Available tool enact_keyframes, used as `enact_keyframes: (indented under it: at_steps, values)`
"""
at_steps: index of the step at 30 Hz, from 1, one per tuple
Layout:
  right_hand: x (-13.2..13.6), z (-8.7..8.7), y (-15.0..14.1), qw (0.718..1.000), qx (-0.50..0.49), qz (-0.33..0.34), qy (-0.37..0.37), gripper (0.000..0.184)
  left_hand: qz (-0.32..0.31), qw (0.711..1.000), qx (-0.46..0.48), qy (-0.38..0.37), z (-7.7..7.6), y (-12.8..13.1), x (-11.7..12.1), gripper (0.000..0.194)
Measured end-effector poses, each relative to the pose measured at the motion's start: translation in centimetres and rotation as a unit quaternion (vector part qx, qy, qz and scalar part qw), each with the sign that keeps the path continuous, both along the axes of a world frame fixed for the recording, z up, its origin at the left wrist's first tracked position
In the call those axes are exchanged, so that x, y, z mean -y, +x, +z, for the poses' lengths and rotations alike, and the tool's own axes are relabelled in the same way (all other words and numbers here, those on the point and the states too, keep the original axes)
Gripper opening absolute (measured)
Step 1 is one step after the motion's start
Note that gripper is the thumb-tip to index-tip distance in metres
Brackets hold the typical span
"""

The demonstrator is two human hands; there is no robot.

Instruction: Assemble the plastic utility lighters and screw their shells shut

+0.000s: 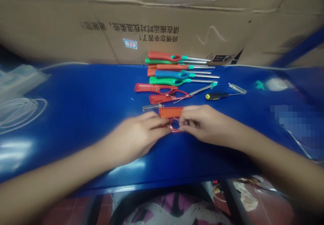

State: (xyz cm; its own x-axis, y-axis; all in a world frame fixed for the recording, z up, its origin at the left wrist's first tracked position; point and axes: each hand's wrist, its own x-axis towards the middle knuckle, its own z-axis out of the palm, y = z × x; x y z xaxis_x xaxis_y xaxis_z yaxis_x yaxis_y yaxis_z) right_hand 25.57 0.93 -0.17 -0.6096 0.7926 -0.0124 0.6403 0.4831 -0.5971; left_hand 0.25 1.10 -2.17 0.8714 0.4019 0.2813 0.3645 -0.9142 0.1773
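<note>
Red lighter shell [176, 131] between both hands on the blue table [101, 96].
Left hand [141, 130] grips its left end; right hand [204, 122] bunches its fingers opposite, hold unclear. Steady left, light right should work; orange shell [170, 112] lies just beyond.

A glossy blue bench [83, 123] carries a row of long-nosed lighters [167, 74] near its back. Closer lie red handle pieces [145, 88], an orange half-handle [170, 112] and a clear tube [150, 107]. Rightward: a screwdriver [217, 96], another tube [238, 88], a green clip [260, 85]; far left, coiled white cable [17, 105].
</note>
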Motion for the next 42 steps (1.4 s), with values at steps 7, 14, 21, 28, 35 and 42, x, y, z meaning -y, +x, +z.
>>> enact_keyframes:
  at_steps: [7, 14, 21, 28, 35, 42]
  values:
    - [-0.2, 0.23, 0.67, 0.999, 0.028, 0.015, -0.016, 0.007, 0.008, 1.0, -0.002, 0.004, -0.22, 0.03, 0.18, 0.029]
    - [-0.51, 0.36, 0.64, 0.998, 0.007, 0.014, -0.059, 0.008, 0.002, 1.0, -0.011, 0.003, 0.03, -0.09, 0.18, 0.028]
    - [-0.65, 0.65, 0.33, 0.993, 0.012, -0.023, -0.116, 0.012, 0.011, 1.0, -0.013, -0.003, 0.0, -0.19, 0.36, 0.028]
    - [-0.73, 0.48, 0.21, 0.995, 0.021, -0.016, -0.095, 0.014, 0.005, 1.0, -0.01, -0.004, -0.03, -0.1, 0.32, 0.033]
    - [-0.83, 0.62, 0.18, 0.99, 0.011, -0.031, -0.137, 0.016, 0.0, 1.0, 0.001, -0.003, 0.09, -0.15, 0.29, 0.034]
    - [-0.78, 0.1, 0.02, 0.996, 0.024, -0.02, -0.081, 0.017, -0.007, 1.0, -0.005, 0.009, -0.21, -0.39, 0.27, 0.037]
